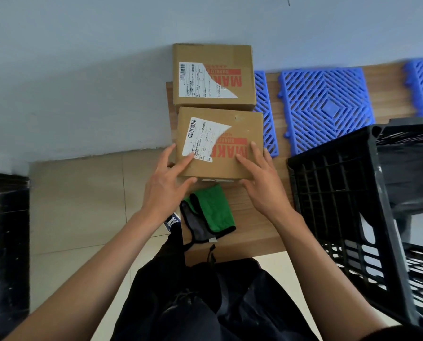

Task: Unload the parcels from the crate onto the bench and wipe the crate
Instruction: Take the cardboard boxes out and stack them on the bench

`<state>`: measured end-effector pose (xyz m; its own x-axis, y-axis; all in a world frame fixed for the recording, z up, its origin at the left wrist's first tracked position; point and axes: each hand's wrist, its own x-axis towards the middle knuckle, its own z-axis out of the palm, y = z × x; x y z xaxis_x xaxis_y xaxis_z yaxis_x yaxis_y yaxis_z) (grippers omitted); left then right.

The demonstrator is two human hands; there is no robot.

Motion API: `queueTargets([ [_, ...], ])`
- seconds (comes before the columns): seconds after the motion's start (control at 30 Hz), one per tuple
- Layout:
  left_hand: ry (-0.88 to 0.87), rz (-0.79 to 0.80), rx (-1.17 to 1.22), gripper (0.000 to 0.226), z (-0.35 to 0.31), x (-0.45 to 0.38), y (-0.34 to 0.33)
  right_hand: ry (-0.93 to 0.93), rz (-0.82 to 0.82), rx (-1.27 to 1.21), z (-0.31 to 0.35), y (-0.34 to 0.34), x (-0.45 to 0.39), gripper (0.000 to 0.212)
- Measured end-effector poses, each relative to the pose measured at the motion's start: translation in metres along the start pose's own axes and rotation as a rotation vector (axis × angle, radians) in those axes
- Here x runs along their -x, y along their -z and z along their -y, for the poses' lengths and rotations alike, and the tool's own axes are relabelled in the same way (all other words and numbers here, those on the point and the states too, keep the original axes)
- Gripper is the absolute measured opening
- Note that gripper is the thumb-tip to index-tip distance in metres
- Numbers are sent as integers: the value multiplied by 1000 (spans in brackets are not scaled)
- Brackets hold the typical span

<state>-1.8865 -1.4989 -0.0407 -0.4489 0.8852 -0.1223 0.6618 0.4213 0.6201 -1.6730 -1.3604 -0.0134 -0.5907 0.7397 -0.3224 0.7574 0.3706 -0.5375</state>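
While both hands settle it, near box (220, 143) sits on the bench (254, 232), just in front of far box (213, 77).

Left hand (167, 183) and right hand (262, 185) lie on its near corners, fingers straight and spread, pressing, not curled round it. Step looks like placing the second parcel. Crate (340, 205) stands at right on the bench edge; can't tell if more parcels are inside. Green cloth (213, 212) lies just below the box, untouched. Next probably: let go, check the crate, take the cloth for wiping. Blue grids (326, 107) lie behind.
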Motion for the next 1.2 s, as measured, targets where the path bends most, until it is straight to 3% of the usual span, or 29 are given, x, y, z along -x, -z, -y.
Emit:
queueTargets([
  [0.67,190,48,116,63,-27,-26,-20,19,-24,-89,-26,20,-25,66],
  [1.2,197,-7,110,65,-40,-7,-18,98,-27,-7,-29,14,-16,61],
])
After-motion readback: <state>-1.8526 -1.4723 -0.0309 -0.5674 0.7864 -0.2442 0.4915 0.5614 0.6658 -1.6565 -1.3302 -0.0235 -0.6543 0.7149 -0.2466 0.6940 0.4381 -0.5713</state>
